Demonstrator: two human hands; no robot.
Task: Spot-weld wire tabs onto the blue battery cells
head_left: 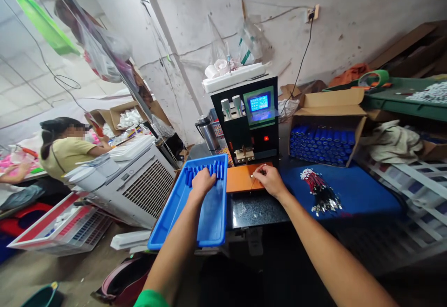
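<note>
My left hand point(203, 182) is down in the blue plastic tray point(213, 225), its fingers closed on a blue cylindrical battery cell among several others. A row of these blue battery cells point(219, 168) lies at the tray's far end; the fingertips are partly hidden. My right hand point(270, 180) is over the orange plate point(239, 177), thumb and fingers pinched on a thin wire lead with a small white connector point(252, 176). Just behind the plate stands a black machine point(270, 151) with a lit display and metal electrodes point(244, 154).
On the blue mat point(366, 190) at the right lies a bundle of red and black wire leads point(319, 190). Behind it, a cardboard box point(331, 104) holds many blue cells. A steel flask point(208, 132) stands left of the machine. Another person point(70, 151) sits at the far left, beyond an air cooler point(145, 183).
</note>
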